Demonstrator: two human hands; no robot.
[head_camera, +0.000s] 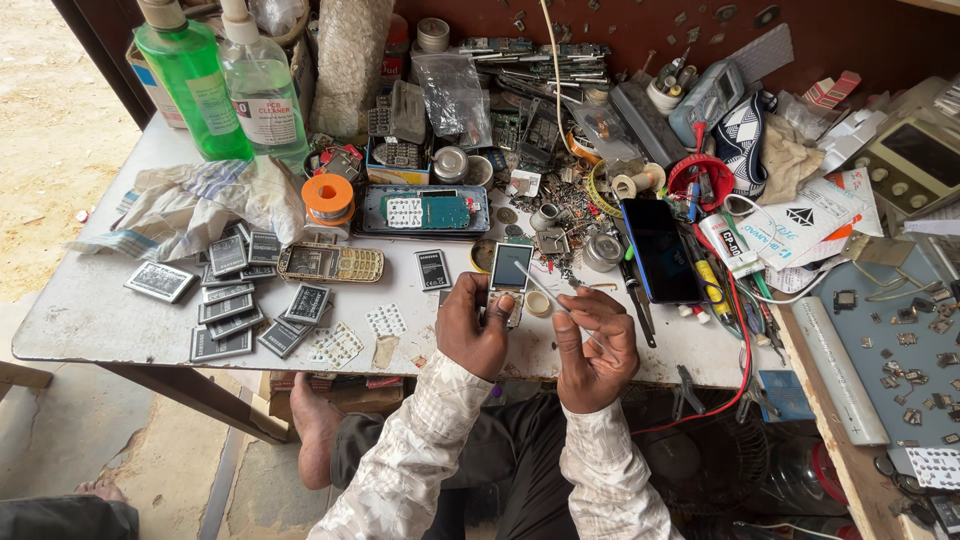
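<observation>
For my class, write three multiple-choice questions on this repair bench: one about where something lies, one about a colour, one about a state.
1. Where does the black smartphone lie?
A. right of the hands
B. under the bottles
C. on the floor

2. What colour is the liquid in the corner pump bottle?
A. red
B. green
C. blue

3. What is the left hand doing?
A. resting flat and empty
B. holding a small phone
C. lifting a bottle

Answers:
1 A: it lies on the table, right of the right hand.
2 B: the liquid looks bright green.
3 B: its fingers wrap the small phone while the right hand holds a thin tool.
</observation>
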